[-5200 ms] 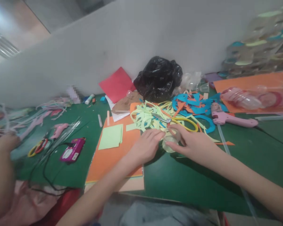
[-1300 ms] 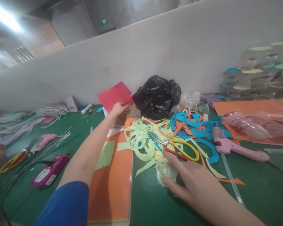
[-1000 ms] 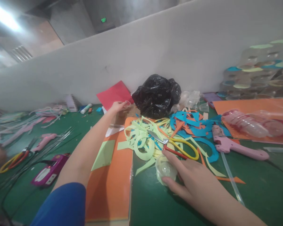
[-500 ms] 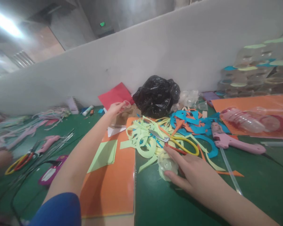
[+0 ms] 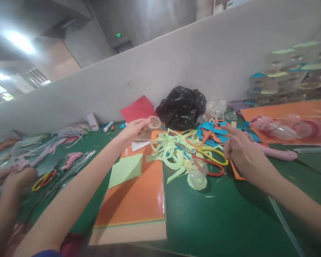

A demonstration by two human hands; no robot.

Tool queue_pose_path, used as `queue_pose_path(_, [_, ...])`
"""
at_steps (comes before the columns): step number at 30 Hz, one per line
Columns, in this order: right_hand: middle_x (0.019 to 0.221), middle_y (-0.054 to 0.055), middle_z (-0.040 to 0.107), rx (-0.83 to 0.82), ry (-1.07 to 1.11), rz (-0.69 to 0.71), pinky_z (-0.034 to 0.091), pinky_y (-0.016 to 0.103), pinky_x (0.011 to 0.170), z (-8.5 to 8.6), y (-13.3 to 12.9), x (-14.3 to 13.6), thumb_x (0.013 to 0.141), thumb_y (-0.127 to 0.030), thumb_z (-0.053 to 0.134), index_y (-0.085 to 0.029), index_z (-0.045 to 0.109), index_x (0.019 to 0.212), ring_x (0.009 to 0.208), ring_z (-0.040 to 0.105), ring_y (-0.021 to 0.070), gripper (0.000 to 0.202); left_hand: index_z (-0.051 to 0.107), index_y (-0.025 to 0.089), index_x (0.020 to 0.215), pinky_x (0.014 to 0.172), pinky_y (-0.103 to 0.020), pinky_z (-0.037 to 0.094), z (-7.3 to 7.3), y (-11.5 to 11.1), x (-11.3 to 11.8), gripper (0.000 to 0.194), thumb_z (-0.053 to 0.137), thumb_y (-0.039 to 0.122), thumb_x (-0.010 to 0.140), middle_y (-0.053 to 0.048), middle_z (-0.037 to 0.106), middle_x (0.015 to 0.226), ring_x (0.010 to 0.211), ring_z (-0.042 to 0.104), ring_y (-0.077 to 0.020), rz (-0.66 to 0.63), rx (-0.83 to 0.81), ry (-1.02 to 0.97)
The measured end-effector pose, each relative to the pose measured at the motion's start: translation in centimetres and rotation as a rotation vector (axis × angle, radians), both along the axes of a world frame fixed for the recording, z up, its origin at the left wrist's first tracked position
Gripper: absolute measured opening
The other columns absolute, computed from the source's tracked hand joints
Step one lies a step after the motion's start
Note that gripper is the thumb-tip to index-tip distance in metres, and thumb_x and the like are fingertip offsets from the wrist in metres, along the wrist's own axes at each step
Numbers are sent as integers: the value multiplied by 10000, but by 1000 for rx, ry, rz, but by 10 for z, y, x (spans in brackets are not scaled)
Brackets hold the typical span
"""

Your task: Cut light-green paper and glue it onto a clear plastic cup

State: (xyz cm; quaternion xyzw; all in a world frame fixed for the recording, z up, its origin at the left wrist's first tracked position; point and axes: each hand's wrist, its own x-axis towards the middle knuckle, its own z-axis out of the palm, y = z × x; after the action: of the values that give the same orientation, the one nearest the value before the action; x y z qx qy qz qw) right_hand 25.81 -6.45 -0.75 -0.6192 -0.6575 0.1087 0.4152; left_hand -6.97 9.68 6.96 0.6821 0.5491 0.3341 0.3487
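Observation:
My left hand [image 5: 139, 127] pinches a small clear plastic cup [image 5: 154, 122] by its edge, in front of the black plastic bag. My right hand [image 5: 239, 148] is over the scraps on the right, index finger stretched out and the others partly curled, with nothing visible in it. It partly covers a pink glue gun [image 5: 278, 151]. Just left of it lie scissors [image 5: 212, 157] with yellow and red handles. A clear plastic cup [image 5: 197, 167] with a pale green paper piece [image 5: 198, 184] at its base stands on the green table.
Pale green strips [image 5: 173, 157] and blue scraps [image 5: 211, 132] lie before the black bag [image 5: 180, 107]. Orange sheets [image 5: 139, 203] lie front left. Plastic bottles [image 5: 273, 128] and stacked cups [image 5: 286, 78] stand right. Another person's hands [image 5: 21, 175] work at far left.
My right hand has let go of the clear cup with green paper and moved right and up toward the glue gun. My left hand still holds its cup, now slightly further right.

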Motion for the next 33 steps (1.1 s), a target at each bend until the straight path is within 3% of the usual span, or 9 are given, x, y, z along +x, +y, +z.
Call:
queue_pose_path(4, [614, -11, 581, -102, 131, -12, 453, 345, 613, 0, 5, 1, 1025, -623, 212, -181, 461, 1430, 586, 598, 222, 650, 767, 262, 905, 722, -300, 504, 5, -43, 17, 331, 652, 560, 818, -61, 736, 963, 869, 654, -189, -94, -98, -86])
queue_pose_path(7, [602, -10, 564, -102, 124, -32, 446, 352, 612, 1, 10, 1, 991, -681, 181, -166, 483, 1412, 584, 586, 232, 731, 762, 283, 1047, 815, -331, 502, 9, -70, 27, 382, 663, 568, 812, -56, 729, 1161, 1012, 646, -214, -70, -94, -4])
queue_pose_path(12, [631, 15, 594, -101, 109, -70, 449, 369, 634, -1, 14, 5, 954, -736, 153, -160, 499, 1404, 630, 608, 261, 808, 712, 305, 1185, 932, -374, 460, 14, -97, 38, 459, 657, 589, 829, -28, 691, 1294, 1165, 598, -246, -217, -155, 35])
queue_pose_path(18, [629, 20, 609, -148, 84, -72, 443, 374, 675, -2, 16, 7, 959, -702, 160, -181, 509, 1392, 673, 631, 275, 761, 731, 287, 1103, 910, -379, 500, 16, -107, 49, 399, 680, 558, 814, -47, 716, 1224, 1114, 635, -243, -244, -116, 51])
queue_pose_path(23, [600, 7, 592, -138, 35, -71, 426, 357, 632, -2, 16, 7, 976, -642, 183, -189, 535, 1360, 623, 618, 265, 690, 722, 308, 1111, 868, -362, 504, 15, -112, 54, 355, 630, 547, 865, -31, 709, 1228, 1056, 648, -216, -286, -18, 185])
queue_pose_path(28, [610, 14, 614, -134, -3, -46, 401, 324, 568, 0, 15, 5, 991, -592, 199, -183, 536, 1346, 594, 621, 260, 638, 714, 304, 1119, 796, -339, 506, 10, -110, 58, 340, 649, 513, 859, -28, 725, 1183, 997, 658, -207, -296, 53, 236])
queue_pose_path(33, [620, 21, 625, -178, -16, -72, 413, 333, 593, 6, 13, 3, 973, -560, 216, -186, 547, 1341, 613, 635, 272, 620, 704, 323, 1118, 836, -350, 537, 4, -113, 62, 294, 642, 490, 885, -8, 717, 1209, 1000, 668, -201, -331, 106, 273])
